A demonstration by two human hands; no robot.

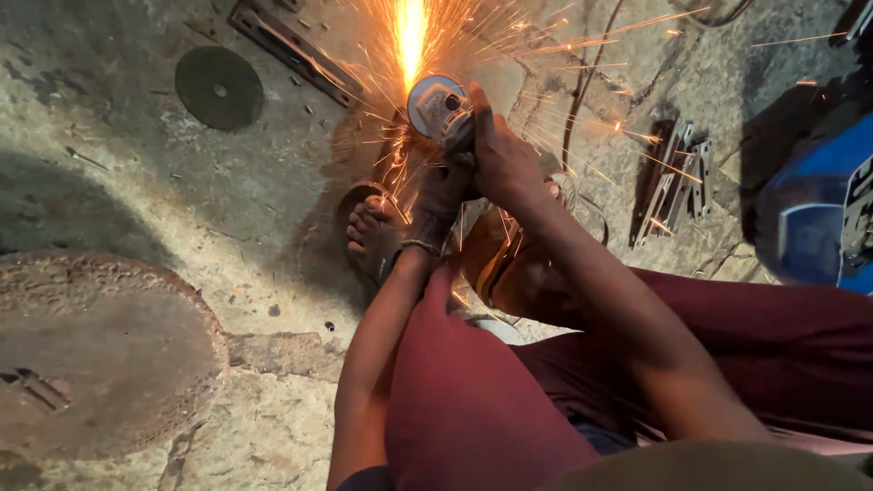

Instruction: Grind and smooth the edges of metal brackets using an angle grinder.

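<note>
Looking down from the head camera: nearest, the maroon-trousered knees [473,400] of the seated person, both forearms reaching forward between them. The left hand [443,193], a bangle at its wrist, is closed around the body of an angle grinder [440,109]; the right hand [502,159] clasps the tool from the other side, thumb beside its head. A sandalled foot [375,232] rests on the concrete floor [273,200] just beside the hands. Sparks [411,36] fan away from the grinder. Farther off lie a loose grinding disc [219,87] at left and stacked metal strips [675,177] at right.
</note>
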